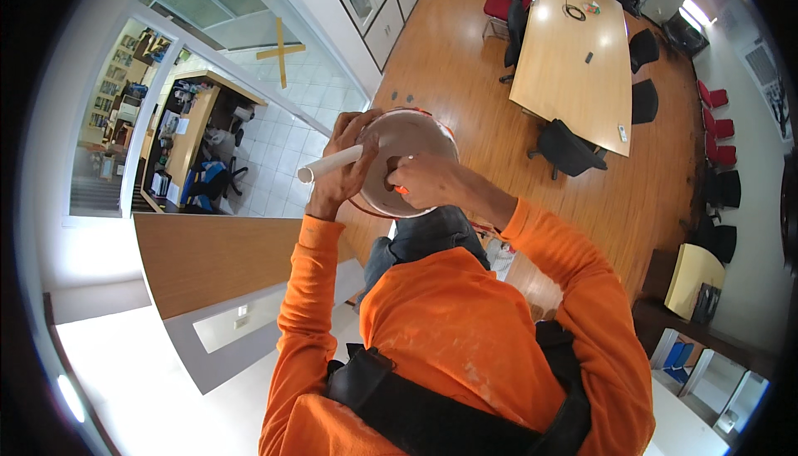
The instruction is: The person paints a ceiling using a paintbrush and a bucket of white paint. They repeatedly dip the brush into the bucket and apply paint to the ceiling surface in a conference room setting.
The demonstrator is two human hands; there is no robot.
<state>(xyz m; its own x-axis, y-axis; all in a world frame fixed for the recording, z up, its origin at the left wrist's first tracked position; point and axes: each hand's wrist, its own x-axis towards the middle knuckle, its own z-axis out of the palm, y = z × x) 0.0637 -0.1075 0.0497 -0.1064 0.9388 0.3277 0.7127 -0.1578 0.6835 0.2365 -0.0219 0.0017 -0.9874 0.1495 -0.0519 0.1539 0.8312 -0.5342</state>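
Note:
A round bucket [410, 136] with a pale, smeared inside and reddish marks around its rim is held up in front of my body. My left hand [339, 169] is closed at the bucket's left rim. A hollow white tube [331, 162] passes between its thumb and fingers, its open end sticking out to the left. My right hand [428, 182] reaches over the bucket's opening, fingers curled around a small orange thing [402, 190]. Only a bit of that orange piece shows, so its kind cannot be made out. Whatever lies at the bucket's bottom is mostly hidden.
Beyond, on the wooden floor [449, 49], stands a long table [573, 65] with black chairs [568, 148] around it. Glass panes at the left face a tiled room with a desk [196, 140]. A wood-topped partition [224, 256] is close at my left. Red chairs [720, 128] line the right wall.

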